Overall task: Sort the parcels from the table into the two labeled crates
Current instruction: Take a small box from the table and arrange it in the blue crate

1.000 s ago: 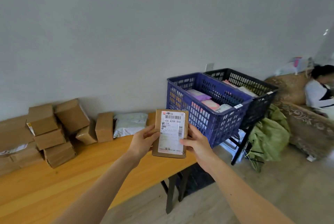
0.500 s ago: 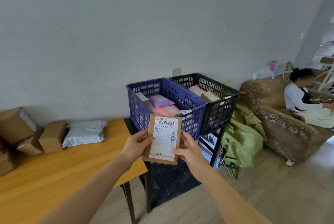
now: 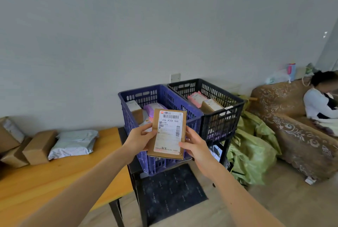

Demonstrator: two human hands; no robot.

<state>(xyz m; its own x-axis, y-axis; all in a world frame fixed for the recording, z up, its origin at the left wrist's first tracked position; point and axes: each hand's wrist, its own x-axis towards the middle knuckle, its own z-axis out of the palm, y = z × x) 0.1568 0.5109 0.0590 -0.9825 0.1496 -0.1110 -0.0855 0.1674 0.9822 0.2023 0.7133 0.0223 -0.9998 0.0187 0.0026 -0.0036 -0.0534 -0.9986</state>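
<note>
Your fingers (image 3: 146,130) on the left pinch the left edge of a flat brown parcel (image 3: 167,133), thumb on the label face; your right hand (image 3: 194,144) clasps the lower right edge the same way, so both hands grip it together. You hold the parcel upright in the air, label toward you, its long axis running top to bottom with a slight lean to the right. Directly behind it sits the blue crate (image 3: 159,95), near rim just beyond the parcel's top edge; the black crate (image 3: 206,87) stands touching it on the right, closer to your right hand. Whichever crate the label calls for, the move is forward and down, or forward and right. Off to your left, more parcels (image 3: 39,146) and a grey mailer (image 3: 73,143) wait on the worktop (image 3: 54,181).
</note>
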